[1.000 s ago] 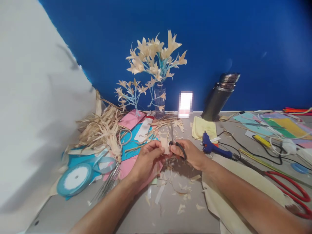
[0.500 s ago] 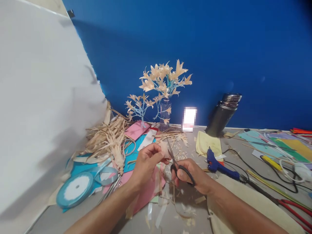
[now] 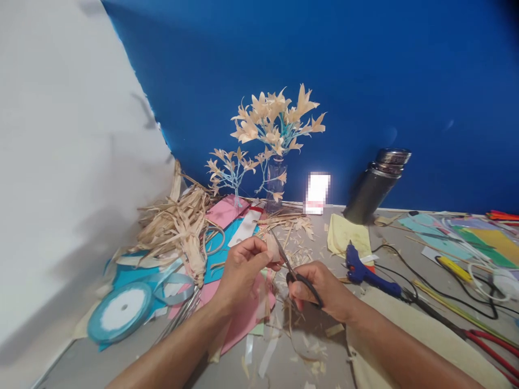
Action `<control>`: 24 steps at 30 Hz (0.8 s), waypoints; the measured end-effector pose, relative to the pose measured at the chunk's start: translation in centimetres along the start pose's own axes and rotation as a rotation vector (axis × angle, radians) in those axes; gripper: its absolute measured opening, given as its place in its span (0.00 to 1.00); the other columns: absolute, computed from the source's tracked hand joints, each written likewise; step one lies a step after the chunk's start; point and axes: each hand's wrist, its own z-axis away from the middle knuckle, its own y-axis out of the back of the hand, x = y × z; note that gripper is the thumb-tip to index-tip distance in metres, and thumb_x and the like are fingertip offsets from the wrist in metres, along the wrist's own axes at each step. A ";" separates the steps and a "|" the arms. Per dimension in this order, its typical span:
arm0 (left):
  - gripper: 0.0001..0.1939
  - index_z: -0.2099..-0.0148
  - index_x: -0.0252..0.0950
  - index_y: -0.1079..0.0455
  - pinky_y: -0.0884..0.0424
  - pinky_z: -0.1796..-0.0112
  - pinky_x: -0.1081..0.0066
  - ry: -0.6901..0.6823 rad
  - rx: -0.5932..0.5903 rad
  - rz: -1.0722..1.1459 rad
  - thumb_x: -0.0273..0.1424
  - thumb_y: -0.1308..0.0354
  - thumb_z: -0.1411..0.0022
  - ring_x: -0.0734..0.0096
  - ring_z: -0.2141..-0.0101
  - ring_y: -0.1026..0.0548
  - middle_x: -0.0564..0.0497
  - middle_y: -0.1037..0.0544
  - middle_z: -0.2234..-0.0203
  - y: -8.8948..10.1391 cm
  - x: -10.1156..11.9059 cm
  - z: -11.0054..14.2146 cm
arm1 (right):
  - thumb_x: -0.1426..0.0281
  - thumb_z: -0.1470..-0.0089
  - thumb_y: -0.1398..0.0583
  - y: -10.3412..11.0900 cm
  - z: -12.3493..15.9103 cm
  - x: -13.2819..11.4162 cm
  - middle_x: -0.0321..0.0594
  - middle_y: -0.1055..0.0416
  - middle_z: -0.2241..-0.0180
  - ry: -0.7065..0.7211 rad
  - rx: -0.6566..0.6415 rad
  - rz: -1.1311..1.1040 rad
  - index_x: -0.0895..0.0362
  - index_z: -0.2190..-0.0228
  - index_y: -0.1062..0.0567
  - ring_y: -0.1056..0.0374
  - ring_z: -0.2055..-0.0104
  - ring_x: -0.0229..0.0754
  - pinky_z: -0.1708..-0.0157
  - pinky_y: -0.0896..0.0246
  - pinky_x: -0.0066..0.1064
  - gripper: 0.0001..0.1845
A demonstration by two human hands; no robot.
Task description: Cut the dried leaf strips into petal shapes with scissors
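Between the thumb and fingers of my left hand [image 3: 248, 266] is a small pale piece of husk [image 3: 272, 247], held upright. My right hand [image 3: 318, 289] grips black-handled scissors [image 3: 288, 263] through their loops. Their blades point up and to the left, against the right edge of the husk piece, and look nearly closed. Beneath my hands lie pink paper [image 3: 243, 324] and many pale scraps [image 3: 302, 251]. Behind them, a glass bottle [image 3: 277, 186] holds pale husk flowers on blue stems [image 3: 275, 121], with a smaller flower bunch [image 3: 233, 167] to its left.
At left are a blue ribbon spool [image 3: 119, 319] and a heap of dried husks [image 3: 174, 221]. To the right sit a blue glue gun [image 3: 367, 275] with its cord, a dark flask [image 3: 375, 189], a yellow cloth [image 3: 346, 237], red-handled pliers [image 3: 490, 348] and a yellow cutter [image 3: 454, 268].
The scissor blades have come closer together at the husk piece, and the fingers of my right hand have drawn in. My left hand stays nearly still. The whole view has shifted slightly.
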 end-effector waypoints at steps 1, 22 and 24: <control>0.09 0.76 0.35 0.33 0.30 0.68 0.71 -0.002 -0.002 -0.004 0.29 0.35 0.51 0.69 0.75 0.25 0.53 0.25 0.80 0.1 -0.1 0.0 | 0.43 0.50 0.39 0.0 0.0 0.1 0.37 0.31 0.83 -0.009 0.003 -0.004 0.60 0.81 0.27 0.44 0.81 0.34 0.80 0.55 0.26 0.31; 0.07 0.70 0.35 0.35 0.29 0.70 0.72 0.067 -0.098 0.113 0.28 0.38 0.46 0.70 0.76 0.24 0.51 0.23 0.78 1.0 -0.2 0.1 | 0.40 0.56 0.38 0.3 0.0 -0.7 0.38 0.31 0.83 -0.052 0.016 -0.152 0.61 0.78 0.27 0.42 0.81 0.34 0.79 0.56 0.26 0.34; 0.06 0.71 0.35 0.34 0.33 0.75 0.76 0.079 -0.102 0.112 0.28 0.38 0.46 0.75 0.80 0.29 0.55 0.28 0.82 1.3 -0.3 -0.1 | 0.38 0.55 0.40 1.0 0.0 -0.9 0.41 0.29 0.80 -0.026 -0.057 -0.139 0.62 0.74 0.26 0.39 0.79 0.35 0.78 0.54 0.26 0.36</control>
